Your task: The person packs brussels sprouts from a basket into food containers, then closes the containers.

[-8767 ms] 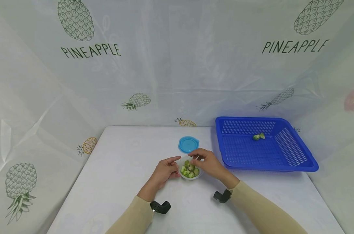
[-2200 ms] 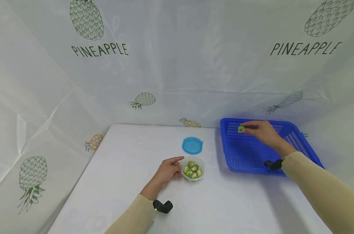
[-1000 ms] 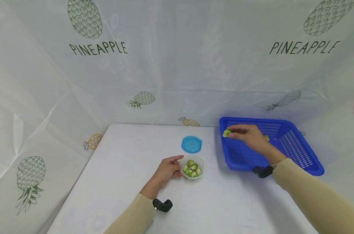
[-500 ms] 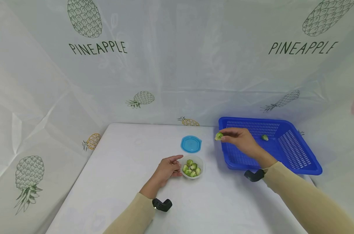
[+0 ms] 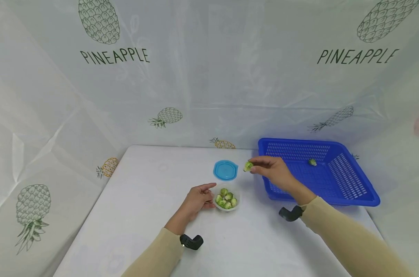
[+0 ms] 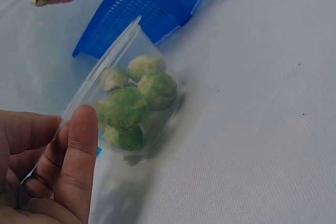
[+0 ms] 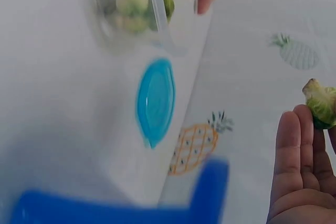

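Note:
In the head view, my left hand [image 5: 198, 200] holds the left side of a clear plastic bowl [image 5: 238, 197], with its thumb and fingers at the rim. Several green Brussels sprouts [image 6: 126, 108] lie inside the bowl, seen through its wall in the left wrist view. My right hand [image 5: 273, 172] pinches a single Brussels sprout [image 5: 248, 166] between thumb and fingertips. It hovers above the table, right of the blue lid and up and right of the bowl, apart from both. In the right wrist view that sprout [image 7: 321, 103] shows at the right edge, partly cut off.
A round blue lid [image 5: 225, 170] lies on the white table [image 5: 154, 184] just behind the bowl. At the back right stands a blue perforated basket [image 5: 320, 184] with one Brussels sprout [image 5: 312, 162] in it. A pineapple-print sheet [image 5: 216, 77] hangs around the table.
Earlier, two sprouts lay in the basket; one of them is now in my right hand, which has moved left and nearer from the basket. My left hand stays at the bowl.

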A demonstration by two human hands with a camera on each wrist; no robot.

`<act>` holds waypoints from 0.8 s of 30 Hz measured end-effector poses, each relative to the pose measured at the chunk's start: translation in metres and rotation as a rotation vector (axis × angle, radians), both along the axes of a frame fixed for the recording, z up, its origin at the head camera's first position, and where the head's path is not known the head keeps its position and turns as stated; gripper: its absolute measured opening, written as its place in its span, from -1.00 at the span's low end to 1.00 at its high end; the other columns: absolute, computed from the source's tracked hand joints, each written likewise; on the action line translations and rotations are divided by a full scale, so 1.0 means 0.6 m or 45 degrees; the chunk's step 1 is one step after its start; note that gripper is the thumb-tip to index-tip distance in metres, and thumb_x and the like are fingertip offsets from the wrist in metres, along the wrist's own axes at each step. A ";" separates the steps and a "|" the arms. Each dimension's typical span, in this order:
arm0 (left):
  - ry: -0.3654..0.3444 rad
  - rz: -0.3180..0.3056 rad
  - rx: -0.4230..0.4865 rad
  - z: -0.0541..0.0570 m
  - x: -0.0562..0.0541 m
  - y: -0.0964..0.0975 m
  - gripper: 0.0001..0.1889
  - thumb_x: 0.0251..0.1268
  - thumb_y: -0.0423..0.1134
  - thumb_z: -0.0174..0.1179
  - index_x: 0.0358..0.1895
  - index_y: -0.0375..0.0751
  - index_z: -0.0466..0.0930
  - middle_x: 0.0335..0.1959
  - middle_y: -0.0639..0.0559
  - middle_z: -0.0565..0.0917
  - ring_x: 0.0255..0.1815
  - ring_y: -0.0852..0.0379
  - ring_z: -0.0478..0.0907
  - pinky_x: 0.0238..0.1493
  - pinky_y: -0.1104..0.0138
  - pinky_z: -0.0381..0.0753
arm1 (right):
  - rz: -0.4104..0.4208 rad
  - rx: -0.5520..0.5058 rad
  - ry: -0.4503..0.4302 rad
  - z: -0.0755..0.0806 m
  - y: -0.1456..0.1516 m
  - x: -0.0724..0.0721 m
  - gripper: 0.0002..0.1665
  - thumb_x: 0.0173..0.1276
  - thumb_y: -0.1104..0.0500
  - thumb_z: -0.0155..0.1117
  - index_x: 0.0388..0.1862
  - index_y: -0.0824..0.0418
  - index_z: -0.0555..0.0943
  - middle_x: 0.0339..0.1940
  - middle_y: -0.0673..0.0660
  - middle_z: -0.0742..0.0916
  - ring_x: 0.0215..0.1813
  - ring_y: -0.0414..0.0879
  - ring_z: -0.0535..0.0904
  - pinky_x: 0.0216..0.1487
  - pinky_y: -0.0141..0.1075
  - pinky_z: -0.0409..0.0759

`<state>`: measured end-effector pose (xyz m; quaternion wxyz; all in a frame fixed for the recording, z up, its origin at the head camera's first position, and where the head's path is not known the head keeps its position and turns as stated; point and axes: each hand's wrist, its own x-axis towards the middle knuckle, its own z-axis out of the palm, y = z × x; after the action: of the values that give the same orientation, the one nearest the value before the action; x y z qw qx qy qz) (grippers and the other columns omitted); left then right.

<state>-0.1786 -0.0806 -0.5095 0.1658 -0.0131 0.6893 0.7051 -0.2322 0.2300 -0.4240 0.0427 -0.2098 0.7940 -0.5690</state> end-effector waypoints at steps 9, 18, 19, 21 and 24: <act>0.000 -0.007 0.000 0.000 0.000 -0.001 -0.48 0.51 -0.46 0.12 0.49 -0.27 0.49 -0.20 -0.01 0.53 -0.34 0.13 0.62 -0.08 0.18 0.85 | 0.105 -0.107 -0.048 -0.013 -0.049 0.022 -0.60 0.48 0.24 0.40 0.25 0.33 0.67 0.11 0.35 0.76 0.00 -0.05 0.81 0.17 -0.20 0.77; 0.000 -0.022 0.012 -0.001 -0.002 -0.001 -0.48 0.50 -0.47 0.11 0.49 -0.25 0.50 -0.22 -0.01 0.53 -0.36 0.14 0.63 -0.07 0.18 0.85 | 0.134 -0.150 -0.045 -0.043 -0.084 0.030 -0.60 0.48 0.32 0.37 0.24 0.43 0.65 0.06 0.39 0.74 -0.06 -0.19 0.79 0.13 -0.25 0.78; 0.001 -0.024 0.016 -0.001 -0.002 -0.001 -0.48 0.50 -0.47 0.11 0.49 -0.26 0.50 -0.22 -0.01 0.53 -0.36 0.14 0.63 -0.07 0.18 0.85 | 0.133 -0.149 -0.051 -0.047 -0.087 0.031 -0.60 0.47 0.32 0.37 0.24 0.44 0.65 0.05 0.38 0.74 -0.06 -0.19 0.79 0.14 -0.22 0.79; -0.002 -0.025 0.022 -0.001 -0.003 -0.001 -0.48 0.50 -0.48 0.10 0.49 -0.26 0.50 -0.22 -0.01 0.53 -0.37 0.14 0.63 -0.07 0.19 0.85 | 0.134 -0.138 -0.065 -0.056 -0.092 0.032 -0.60 0.48 0.31 0.37 0.24 0.42 0.65 0.05 0.34 0.75 -0.05 -0.17 0.79 0.16 -0.16 0.79; -0.007 -0.024 0.028 -0.001 -0.004 -0.001 -0.48 0.49 -0.48 0.09 0.49 -0.26 0.50 -0.22 -0.01 0.53 -0.37 0.14 0.65 -0.07 0.19 0.85 | 0.123 -0.114 -0.102 -0.068 -0.098 0.034 -0.61 0.49 0.26 0.38 0.24 0.36 0.67 0.04 0.25 0.77 -0.01 -0.11 0.78 0.18 -0.07 0.78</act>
<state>-0.1809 -0.0809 -0.5099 0.1745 -0.0067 0.6813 0.7109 -0.2121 0.1714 -0.4645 0.0925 -0.2264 0.7543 -0.6093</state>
